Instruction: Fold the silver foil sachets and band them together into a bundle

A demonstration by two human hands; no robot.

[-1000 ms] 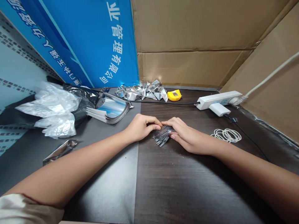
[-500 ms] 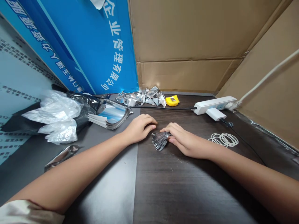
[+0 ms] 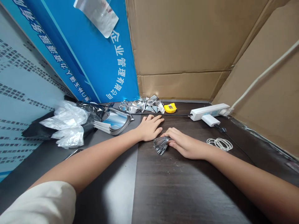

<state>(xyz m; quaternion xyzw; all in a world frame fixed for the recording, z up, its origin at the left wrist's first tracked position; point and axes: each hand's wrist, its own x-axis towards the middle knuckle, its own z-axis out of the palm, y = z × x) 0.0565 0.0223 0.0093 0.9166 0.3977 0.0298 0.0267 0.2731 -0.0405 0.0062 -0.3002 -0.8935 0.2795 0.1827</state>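
Note:
A fanned bundle of thin silvery strips [image 3: 160, 145] is pinched at one end by my right hand [image 3: 178, 141], low over the dark wood-grain table [image 3: 163, 186]. Its loose ends spread toward the left; whether they are foil or some other sheet I cannot tell. Just beyond and to the left of the bundle, my left hand [image 3: 149, 128] lies palm down with fingers spread, holding nothing. A stack of curved, shiny sheets [image 3: 114, 121] lies left of that hand. Crumpled silver foil pieces [image 3: 140, 105] sit behind it along the wall.
At the back stands a yellow tape measure [image 3: 170, 108]. A white power strip [image 3: 207, 111] with a plugged-in adapter [image 3: 210, 120] lies at right, near a coiled white cord [image 3: 220, 144]. Clear plastic bags [image 3: 67, 121] are piled at left. Cardboard walls [image 3: 179, 37] enclose the back.
My left hand has opened out, spreading its fingers flat and reaching slightly farther forward. My right hand keeps its pinch on the strips. The camera view has tilted upward a little.

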